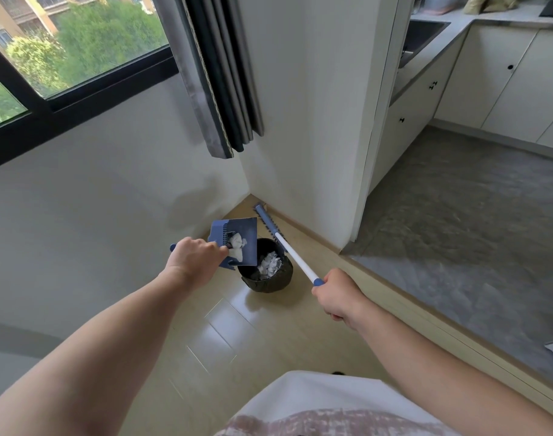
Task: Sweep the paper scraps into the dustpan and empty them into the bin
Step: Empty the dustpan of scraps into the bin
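Blue dustpan tipped over the bin, emptying partly done.

The dustpan [248,228] is gripped by its handle in the left hand [196,256], fingers curled round it, and held tilted just above the black bin [268,286]. Crumpled paper scraps [237,242] are seen in the pan and more inside the bin, so sweeping is judged finished and tipping unfinished. The broom [294,253] handle is clasped in the right hand [338,297], its head on the floor.
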The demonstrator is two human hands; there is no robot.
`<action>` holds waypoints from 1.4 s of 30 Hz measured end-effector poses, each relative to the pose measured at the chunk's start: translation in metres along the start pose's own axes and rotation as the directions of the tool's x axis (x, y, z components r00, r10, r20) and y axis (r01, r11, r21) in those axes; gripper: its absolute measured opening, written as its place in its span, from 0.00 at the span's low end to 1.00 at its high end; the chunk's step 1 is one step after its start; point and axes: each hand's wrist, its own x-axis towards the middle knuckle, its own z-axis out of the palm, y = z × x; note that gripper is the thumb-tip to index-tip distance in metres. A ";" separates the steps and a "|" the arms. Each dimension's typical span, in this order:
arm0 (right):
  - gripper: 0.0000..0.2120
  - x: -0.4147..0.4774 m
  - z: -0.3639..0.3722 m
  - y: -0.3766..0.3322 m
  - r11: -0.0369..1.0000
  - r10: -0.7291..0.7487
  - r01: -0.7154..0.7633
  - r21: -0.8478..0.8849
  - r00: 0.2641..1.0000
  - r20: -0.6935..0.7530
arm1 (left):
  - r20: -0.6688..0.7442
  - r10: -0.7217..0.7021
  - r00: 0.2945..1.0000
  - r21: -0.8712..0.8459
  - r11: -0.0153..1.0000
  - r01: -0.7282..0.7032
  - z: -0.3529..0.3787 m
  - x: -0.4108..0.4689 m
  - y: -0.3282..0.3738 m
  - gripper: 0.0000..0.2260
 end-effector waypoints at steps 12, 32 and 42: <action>0.07 0.002 -0.001 -0.001 1.000 0.002 -0.002 -0.006 1.000 0.008 | 0.028 -0.003 1.000 0.003 1.000 0.002 -0.006 -0.001 -0.002 0.18; 0.08 0.004 0.001 0.000 0.999 0.021 -0.021 -0.040 1.000 0.008 | 0.003 0.052 0.999 0.040 0.998 -0.052 -0.005 0.009 -0.008 0.19; 0.08 0.003 -0.002 0.002 0.999 0.024 -0.024 -0.032 1.000 0.007 | 0.001 -0.014 1.000 0.020 1.000 0.014 -0.006 0.012 -0.005 0.19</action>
